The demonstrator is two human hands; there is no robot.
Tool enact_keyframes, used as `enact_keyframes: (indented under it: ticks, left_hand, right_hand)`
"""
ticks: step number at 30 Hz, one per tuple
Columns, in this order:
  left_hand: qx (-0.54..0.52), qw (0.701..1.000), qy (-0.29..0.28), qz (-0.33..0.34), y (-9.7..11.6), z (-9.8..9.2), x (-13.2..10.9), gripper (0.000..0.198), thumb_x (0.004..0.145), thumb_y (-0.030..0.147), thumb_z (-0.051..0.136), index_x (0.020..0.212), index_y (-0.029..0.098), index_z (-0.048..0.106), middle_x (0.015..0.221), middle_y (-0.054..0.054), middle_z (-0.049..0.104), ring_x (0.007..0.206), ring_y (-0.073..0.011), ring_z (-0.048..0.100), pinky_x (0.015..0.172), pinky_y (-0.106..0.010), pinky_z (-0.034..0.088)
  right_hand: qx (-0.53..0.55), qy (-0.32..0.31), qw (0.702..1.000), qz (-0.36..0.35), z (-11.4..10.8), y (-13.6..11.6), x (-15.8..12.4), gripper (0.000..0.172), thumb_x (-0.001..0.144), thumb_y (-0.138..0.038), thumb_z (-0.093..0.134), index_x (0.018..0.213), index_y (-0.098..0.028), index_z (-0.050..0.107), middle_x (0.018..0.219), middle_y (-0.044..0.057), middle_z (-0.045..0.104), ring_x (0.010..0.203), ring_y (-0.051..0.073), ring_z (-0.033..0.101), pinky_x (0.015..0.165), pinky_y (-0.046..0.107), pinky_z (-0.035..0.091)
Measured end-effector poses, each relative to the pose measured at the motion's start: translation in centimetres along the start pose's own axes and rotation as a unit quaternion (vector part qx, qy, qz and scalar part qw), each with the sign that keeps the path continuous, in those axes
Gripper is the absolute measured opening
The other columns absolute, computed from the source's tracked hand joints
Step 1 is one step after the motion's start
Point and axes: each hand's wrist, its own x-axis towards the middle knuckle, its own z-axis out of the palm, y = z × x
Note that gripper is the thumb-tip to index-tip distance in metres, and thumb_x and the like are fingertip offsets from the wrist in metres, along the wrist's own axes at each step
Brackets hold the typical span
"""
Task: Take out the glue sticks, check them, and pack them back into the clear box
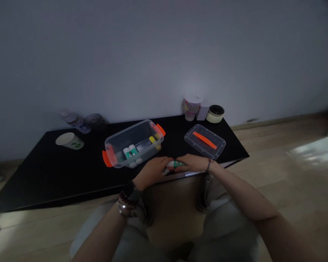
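My left hand [152, 171] and my right hand [192, 163] meet at the front edge of the black table [43, 174]. Both grip a white and green glue stick [175, 164], lying sideways between them, with its ends partly hidden by my fingers. Just beyond my left hand stands a clear plastic box [133, 143] with orange handles. Inside it lie several more glue sticks [129, 151] and a yellow-capped one [152, 139]. Beyond my right hand lies the box's clear lid [205, 141], holding an orange strip [205, 140].
A paper cup [69, 141] lies on its side at the table's left. A patterned cup [192, 108] and a cream jar with a black lid [215, 114] stand at the back by the wall [164, 51]. A bottle [75, 121] lies at the back left. Wooden floor surrounds the table.
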Motion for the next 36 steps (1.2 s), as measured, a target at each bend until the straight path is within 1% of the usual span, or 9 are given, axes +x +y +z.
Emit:
enact_keyframes:
  ticks: [7,12,14,17,20,24,28,32,36]
  left_hand:
    - [-0.066,0.998,-0.001,-0.011,-0.2,-0.4,0.9,0.034,0.095,0.019,0.048,0.127,0.021,0.059,0.123,-0.009,0.069,0.111,-0.0211,0.067,0.097,-0.034,0.052]
    - [-0.066,0.997,0.002,-0.026,-0.2,-0.5,1.1,0.03,0.095,0.018,0.046,0.12,0.022,0.061,0.117,-0.008,0.07,0.111,-0.0214,0.066,0.098,-0.036,0.051]
    - [-0.059,0.997,0.008,-0.056,-0.8,-1.0,0.6,0.023,0.096,0.022,0.045,0.108,0.021,0.064,0.107,-0.008,0.072,0.105,-0.0231,0.067,0.095,-0.038,0.052]
    - [-0.066,0.987,0.058,-0.134,-2.4,-2.4,-0.7,0.027,0.098,0.032,0.04,0.096,0.018,0.063,0.096,-0.009,0.072,0.091,-0.0242,0.068,0.086,-0.039,0.053]
    - [-0.092,0.979,0.103,-0.149,-3.6,-3.2,-1.7,0.035,0.101,0.038,0.033,0.099,0.019,0.061,0.097,-0.008,0.072,0.089,-0.0231,0.067,0.085,-0.038,0.053]
    - [-0.061,0.983,0.114,-0.133,-4.2,-1.9,-0.8,0.033,0.1,0.039,0.037,0.109,0.018,0.061,0.109,-0.009,0.071,0.103,-0.025,0.066,0.095,-0.039,0.051]
    - [-0.027,0.983,0.133,-0.123,-5.2,-0.1,1.3,0.034,0.098,0.036,0.044,0.12,0.016,0.06,0.13,-0.013,0.063,0.121,-0.0263,0.059,0.105,-0.042,0.047]
    - [0.022,0.985,0.133,-0.112,-6.2,0.8,3.3,0.03,0.097,0.033,0.05,0.119,0.016,0.061,0.143,-0.015,0.053,0.134,-0.0275,0.049,0.113,-0.045,0.04]
    - [0.044,0.981,0.123,-0.144,-6.1,1.9,5.2,0.031,0.096,0.034,0.054,0.12,0.017,0.062,0.132,-0.014,0.057,0.122,-0.0266,0.055,0.103,-0.04,0.046]
  right_hand:
    - [-0.124,0.026,0.989,0.079,0.1,-0.9,-0.7,0.038,0.098,-0.053,0.053,0.116,-0.021,0.061,0.106,0.011,0.072,0.093,0.025,0.07,0.067,0.026,0.041]
    - [-0.207,0.076,0.974,0.049,0.4,-1.4,-0.3,0.039,0.098,-0.051,0.053,0.12,-0.02,0.059,0.111,0.01,0.071,0.099,0.026,0.068,0.076,0.03,0.043]
    - [-0.242,0.101,0.964,0.046,0.0,-0.4,-0.8,0.033,0.099,-0.044,0.053,0.119,-0.02,0.061,0.11,0.01,0.071,0.103,0.027,0.066,0.081,0.033,0.042]
    - [-0.278,0.178,0.937,0.116,-1.0,2.1,-2.3,0.028,0.101,-0.035,0.048,0.119,-0.018,0.062,0.112,0.015,0.069,0.105,0.027,0.063,0.088,0.035,0.04]
    - [-0.264,0.241,0.916,0.179,-1.3,4.6,-3.3,0.04,0.101,-0.042,0.045,0.131,-0.017,0.055,0.122,0.018,0.064,0.111,0.028,0.061,0.091,0.036,0.041]
    - [-0.232,0.17,0.94,0.184,0.3,6.1,-1.5,0.045,0.1,-0.051,0.046,0.131,-0.021,0.055,0.123,0.014,0.064,0.108,0.027,0.064,0.082,0.033,0.047]
    - [-0.238,0.112,0.939,0.223,1.6,7.0,1.6,0.04,0.098,-0.05,0.05,0.125,-0.022,0.058,0.124,0.012,0.064,0.109,0.027,0.065,0.077,0.031,0.049]
    - [-0.232,0.122,0.932,0.25,1.4,8.0,4.0,0.042,0.097,-0.05,0.054,0.126,-0.02,0.057,0.126,0.014,0.065,0.112,0.027,0.065,0.08,0.031,0.05]
    - [-0.229,0.14,0.927,0.261,1.2,8.2,6.0,0.043,0.095,-0.049,0.056,0.123,-0.017,0.059,0.123,0.015,0.066,0.113,0.028,0.064,0.083,0.033,0.05]
